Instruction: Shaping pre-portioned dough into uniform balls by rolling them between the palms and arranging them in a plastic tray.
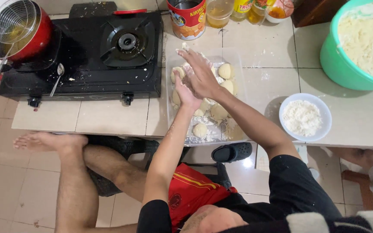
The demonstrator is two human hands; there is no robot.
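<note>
Both hands are held together above a clear rectangular plastic tray (238,58) that rests on the tiled bench (273,51). The right hand (200,71) is laid flat over the left hand (185,92), palms pressed against each other, fingers (186,54) stretched out and dusted with flour. Whether a piece of dough is pressed between the palms cannot be told, since the gap is hidden.

Pale round dough balls (224,71) are spread over the floured bottom of the tray, some directly under the hands, others nearer the front edge.

Just right of the tray, a white round bowl of crumbly white flour (305,117) is set on the bench. A large green plastic basin filled with pale dough (361,41) is seen at the far right. To the left, a black two-burner gas stove (87,51) is placed, with a red pot of oil (22,36) on its left burner and a wire skimmer basket (11,21) resting over it. A metal spoon (58,77) lies on the stove top. A red cylindrical tin (188,19) stands behind the tray.
</note>
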